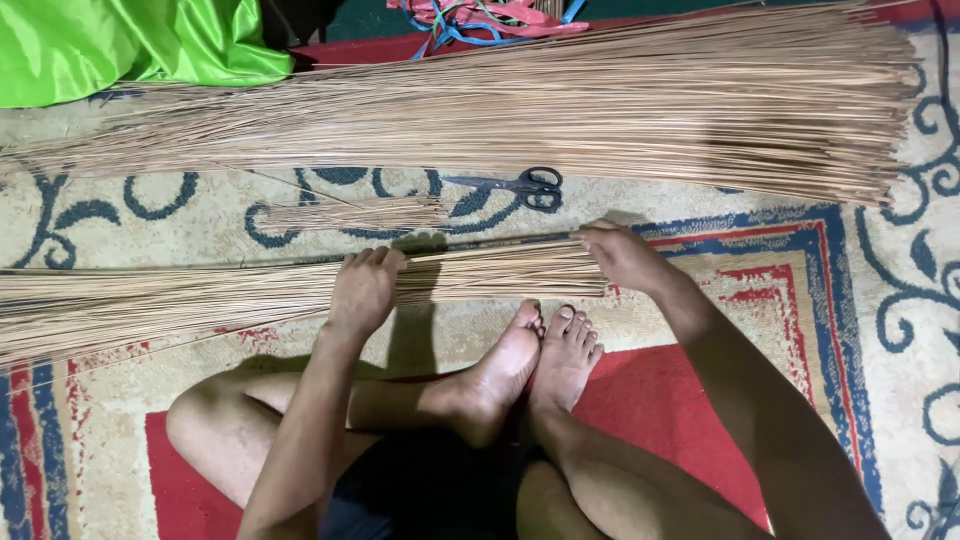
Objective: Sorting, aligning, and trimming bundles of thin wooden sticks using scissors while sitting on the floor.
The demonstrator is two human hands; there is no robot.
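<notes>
— What are the sticks like?
— Thin, stiff, tan; a long bundle [250, 290] lies just this side of the scissors [520, 187].
— The hands?
— Left hand [362, 290] curls around it; right hand [622, 257] presses flat against its cut ends.

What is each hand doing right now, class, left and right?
Left hand: closed, fingers curled over the near bundle of thin tan sticks lying on the patterned carpet.
Right hand: fingers extended, pressed against that bundle's cut ends, not gripping.
</notes>
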